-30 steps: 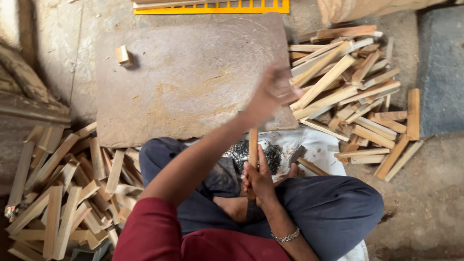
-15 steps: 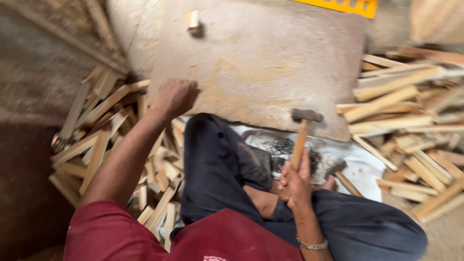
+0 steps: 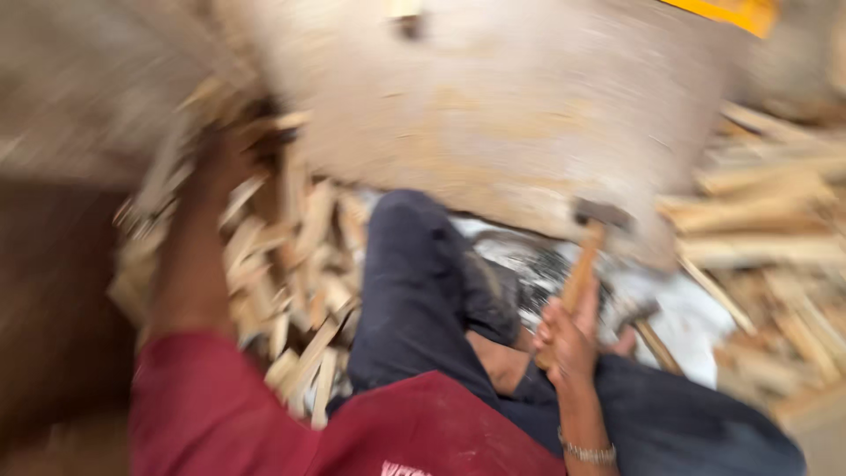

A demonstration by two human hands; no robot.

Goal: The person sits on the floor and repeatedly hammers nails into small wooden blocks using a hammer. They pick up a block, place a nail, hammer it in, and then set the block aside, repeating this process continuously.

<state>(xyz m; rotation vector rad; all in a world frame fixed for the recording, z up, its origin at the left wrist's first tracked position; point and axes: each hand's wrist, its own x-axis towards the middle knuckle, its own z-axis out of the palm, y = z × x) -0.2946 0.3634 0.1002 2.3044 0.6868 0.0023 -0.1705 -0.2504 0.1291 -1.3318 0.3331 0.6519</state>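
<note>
head view (blurred), right hand (image 3: 568, 339) gripping hammer (image 3: 586, 256) upright, left hand (image 3: 220, 154) seemingly on wood strips (image 3: 291, 256), grip unclear

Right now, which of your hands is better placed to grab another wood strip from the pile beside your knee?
Left, probably. The left hand already reaches into the pile of wood strips on that side, though blur hides its grip. The right hand is occupied, closed around the hammer handle.

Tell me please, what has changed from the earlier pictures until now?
The left hand swung from the wood sticks on the right, across the stone slab, to the pile of wood sticks on the left, where it now reaches in. The right hand kept holding the hammer upright by its handle.
</note>
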